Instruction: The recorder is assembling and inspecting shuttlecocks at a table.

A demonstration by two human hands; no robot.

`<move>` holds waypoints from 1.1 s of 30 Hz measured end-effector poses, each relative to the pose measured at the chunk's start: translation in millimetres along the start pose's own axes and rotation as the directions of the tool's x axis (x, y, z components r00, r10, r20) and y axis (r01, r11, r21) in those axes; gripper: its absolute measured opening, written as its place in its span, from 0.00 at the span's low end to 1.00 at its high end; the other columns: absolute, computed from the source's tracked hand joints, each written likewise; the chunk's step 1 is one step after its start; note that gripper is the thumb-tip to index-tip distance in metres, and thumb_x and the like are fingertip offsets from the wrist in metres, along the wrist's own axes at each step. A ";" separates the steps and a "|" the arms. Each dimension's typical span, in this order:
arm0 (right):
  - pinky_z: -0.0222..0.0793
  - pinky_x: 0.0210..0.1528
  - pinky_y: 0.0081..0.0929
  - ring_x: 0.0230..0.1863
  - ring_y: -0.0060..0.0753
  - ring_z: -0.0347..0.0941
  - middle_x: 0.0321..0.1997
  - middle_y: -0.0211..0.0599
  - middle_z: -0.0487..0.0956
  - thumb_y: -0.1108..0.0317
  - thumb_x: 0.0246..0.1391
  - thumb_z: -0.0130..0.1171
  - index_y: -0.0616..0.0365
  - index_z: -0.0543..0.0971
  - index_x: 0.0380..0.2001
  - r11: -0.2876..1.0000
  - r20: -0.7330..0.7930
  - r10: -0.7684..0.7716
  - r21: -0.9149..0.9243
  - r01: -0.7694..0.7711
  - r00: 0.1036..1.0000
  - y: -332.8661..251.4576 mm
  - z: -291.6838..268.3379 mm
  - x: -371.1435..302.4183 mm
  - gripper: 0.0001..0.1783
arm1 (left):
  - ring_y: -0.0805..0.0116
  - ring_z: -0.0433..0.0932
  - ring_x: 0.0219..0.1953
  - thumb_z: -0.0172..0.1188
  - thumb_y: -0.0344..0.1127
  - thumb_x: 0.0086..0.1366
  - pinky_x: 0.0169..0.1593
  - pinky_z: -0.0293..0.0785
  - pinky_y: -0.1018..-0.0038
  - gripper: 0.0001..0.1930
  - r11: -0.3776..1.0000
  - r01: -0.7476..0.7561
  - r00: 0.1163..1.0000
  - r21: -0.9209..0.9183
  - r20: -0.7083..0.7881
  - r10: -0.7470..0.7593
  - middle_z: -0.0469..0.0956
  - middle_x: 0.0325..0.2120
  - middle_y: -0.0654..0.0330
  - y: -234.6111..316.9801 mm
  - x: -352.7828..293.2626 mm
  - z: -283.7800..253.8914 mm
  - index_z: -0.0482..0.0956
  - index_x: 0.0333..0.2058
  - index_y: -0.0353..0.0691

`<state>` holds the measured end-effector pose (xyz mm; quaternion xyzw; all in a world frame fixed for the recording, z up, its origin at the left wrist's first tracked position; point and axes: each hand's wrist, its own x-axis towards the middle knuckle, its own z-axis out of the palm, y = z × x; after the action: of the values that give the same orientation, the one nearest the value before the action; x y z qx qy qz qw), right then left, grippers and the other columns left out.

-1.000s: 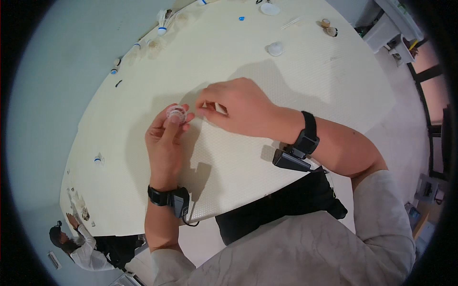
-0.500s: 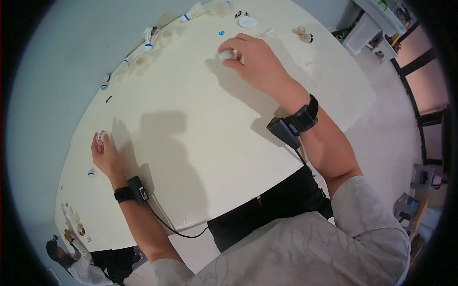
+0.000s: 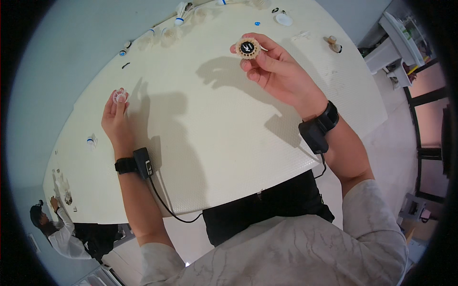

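Observation:
My right hand (image 3: 286,74) is raised over the far part of the white table, pinching a shuttlecock cork base (image 3: 248,46) between thumb and fingers. The base's tan face is turned toward me, showing a black round centre with a white mark and a ring of small holes around it. Over on the left, my left hand (image 3: 114,117) has its fingers closed on a clear plastic ring piece (image 3: 119,96) with a spoked look. Black wrist devices with cables sit on both my forearms.
Shuttlecocks (image 3: 180,18) with blue bands lie along the table's far edge. Beyond my right hand are a white round lid (image 3: 283,19), a small blue piece (image 3: 257,23) and small cork-coloured pieces (image 3: 331,40). A blue-banded piece (image 3: 90,140) stands left. Another person (image 3: 59,233) works at the lower left.
My right hand has turned over, so the cork base's holed face now shows instead of its white rounded side. My left hand appears farther up with the plastic ring piece. The whole view has shifted.

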<state>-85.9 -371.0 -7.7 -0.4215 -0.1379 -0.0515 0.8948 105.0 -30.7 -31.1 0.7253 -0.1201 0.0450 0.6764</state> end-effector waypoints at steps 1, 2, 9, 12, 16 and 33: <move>0.74 0.45 0.17 0.45 0.24 0.74 0.60 0.42 0.72 0.69 0.68 0.50 0.53 0.69 0.61 1.000 -0.005 -0.003 0.011 0.003 1.000 -1.4 -0.9 -1.1 0.20 | 0.65 0.77 0.54 0.62 0.38 0.68 0.57 0.71 0.74 0.27 1.000 0.001 1.000 0.003 0.016 -0.001 0.77 0.54 0.51 -3.9 2.8 -1.6 0.68 0.59 0.25; 0.74 0.45 0.17 0.45 0.24 0.74 0.61 0.43 0.71 0.70 0.68 0.50 0.53 0.69 0.62 1.000 -0.008 -0.007 0.023 0.008 1.000 -2.4 -1.2 -1.4 0.20 | 0.65 0.76 0.55 0.61 0.37 0.68 0.57 0.71 0.73 0.27 1.000 0.000 1.000 0.008 0.031 0.000 0.76 0.55 0.50 -5.0 4.0 -1.8 0.67 0.59 0.25; 0.72 0.49 0.22 0.47 0.28 0.71 0.64 0.47 0.67 0.62 0.67 0.53 0.53 0.68 0.63 0.998 0.063 0.023 0.055 -0.027 0.998 -1.2 4.1 1.9 0.23 | 0.62 0.78 0.53 0.61 0.32 0.68 0.56 0.74 0.74 0.25 0.991 0.001 1.000 -0.136 0.000 -0.001 0.77 0.52 0.47 -7.3 4.2 -9.4 0.66 0.58 0.24; 0.72 0.54 0.26 0.50 0.33 0.75 0.61 0.51 0.71 0.63 0.68 0.50 0.59 0.67 0.62 0.966 0.139 -0.007 0.256 -0.029 0.990 3.6 4.6 2.8 0.22 | 0.61 0.78 0.53 0.59 0.30 0.68 0.56 0.73 0.74 0.23 0.979 0.016 0.999 -0.202 -0.030 -0.023 0.76 0.53 0.45 -2.3 5.1 -9.6 0.67 0.58 0.24; 0.69 0.53 0.24 0.44 0.30 0.72 0.59 0.50 0.71 0.61 0.68 0.50 0.60 0.66 0.61 0.986 0.068 -0.029 0.166 0.017 0.997 -0.5 -3.1 -3.7 0.23 | 0.62 0.78 0.51 0.58 0.28 0.68 0.54 0.74 0.74 0.22 0.952 0.029 0.999 -0.304 0.049 -0.015 0.76 0.53 0.45 -8.4 8.6 0.2 0.66 0.58 0.26; 0.68 0.49 0.24 0.42 0.26 0.71 0.55 0.45 0.73 0.58 0.67 0.52 0.59 0.68 0.59 0.998 0.086 0.009 0.057 -0.014 0.996 3.1 -1.6 -1.0 0.23 | 0.59 0.79 0.51 0.54 0.31 0.71 0.54 0.77 0.72 0.13 0.918 0.076 0.995 -0.390 0.091 -0.044 0.77 0.51 0.44 -2.0 4.9 -5.1 0.72 0.51 0.31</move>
<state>-85.8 -370.3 -11.2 -0.3980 -0.1752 -0.0244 0.9001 110.7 -26.1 -31.5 0.5794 -0.1315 -0.0297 0.8038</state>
